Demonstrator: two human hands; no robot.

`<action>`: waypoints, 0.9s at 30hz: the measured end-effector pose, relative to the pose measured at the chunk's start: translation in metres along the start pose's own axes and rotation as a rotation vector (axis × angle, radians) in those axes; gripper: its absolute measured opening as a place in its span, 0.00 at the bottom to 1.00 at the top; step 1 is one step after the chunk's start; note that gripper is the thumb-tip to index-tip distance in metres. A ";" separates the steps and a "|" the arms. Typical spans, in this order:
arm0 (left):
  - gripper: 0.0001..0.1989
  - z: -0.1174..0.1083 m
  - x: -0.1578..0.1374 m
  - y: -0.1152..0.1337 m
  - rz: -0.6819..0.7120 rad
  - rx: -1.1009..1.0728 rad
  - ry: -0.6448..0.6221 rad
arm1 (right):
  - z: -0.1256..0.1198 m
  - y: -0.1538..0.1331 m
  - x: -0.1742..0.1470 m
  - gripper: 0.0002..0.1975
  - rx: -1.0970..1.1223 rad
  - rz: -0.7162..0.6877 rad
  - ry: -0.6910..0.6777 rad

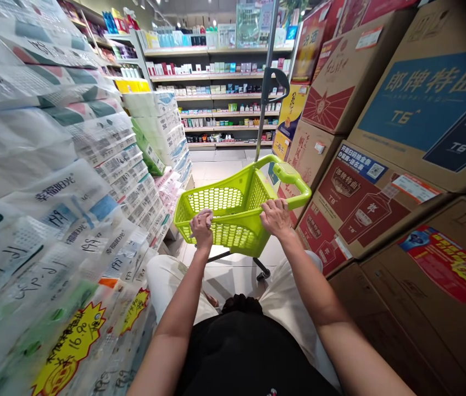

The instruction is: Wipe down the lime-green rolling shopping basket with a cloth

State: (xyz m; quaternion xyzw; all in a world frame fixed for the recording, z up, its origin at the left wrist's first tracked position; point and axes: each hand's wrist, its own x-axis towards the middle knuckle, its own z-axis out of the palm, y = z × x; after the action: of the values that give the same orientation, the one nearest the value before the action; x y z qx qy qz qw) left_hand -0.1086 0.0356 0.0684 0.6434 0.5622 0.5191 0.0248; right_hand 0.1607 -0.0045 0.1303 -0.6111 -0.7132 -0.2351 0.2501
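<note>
A lime-green shopping basket (241, 181) with perforated walls stands in front of my legs on a dark wheeled frame (262, 270). Its inside looks bare where I can see it. My left hand (202, 230) is closed at the near left rim, with a crumpled pale cloth (205, 216) bunched in the fingers. My right hand (276, 216) grips the near right rim, fingers curled over the edge, close to the basket's green handle (294, 179). The undersides of both hands are hidden.
Stacked plastic-wrapped paper packs (88, 192) line the left side. Cardboard cartons (365, 203) rise close on the right. A grey pole (264, 110) with a dark hook-shaped grip stands behind the basket. Shelves of small goods (225, 96) close off the far end beyond the tiled floor (216, 165).
</note>
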 end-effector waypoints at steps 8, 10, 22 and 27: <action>0.19 0.011 -0.012 0.018 0.164 -0.047 -0.111 | 0.000 0.000 -0.001 0.13 -0.007 0.016 -0.015; 0.19 0.003 -0.008 0.007 0.056 -0.011 -0.040 | -0.003 -0.001 -0.002 0.13 -0.008 0.029 -0.026; 0.23 -0.032 0.003 -0.032 -0.053 0.037 -0.071 | 0.000 -0.003 -0.005 0.11 -0.021 0.063 0.004; 0.26 -0.049 0.009 -0.043 -0.219 0.123 -0.050 | 0.002 -0.003 -0.007 0.12 -0.074 0.052 0.005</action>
State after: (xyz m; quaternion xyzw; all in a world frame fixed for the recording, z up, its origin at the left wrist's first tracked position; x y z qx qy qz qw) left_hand -0.1745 0.0308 0.0706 0.5912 0.6591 0.4615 0.0558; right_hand 0.1588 -0.0088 0.1245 -0.6376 -0.6873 -0.2565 0.2350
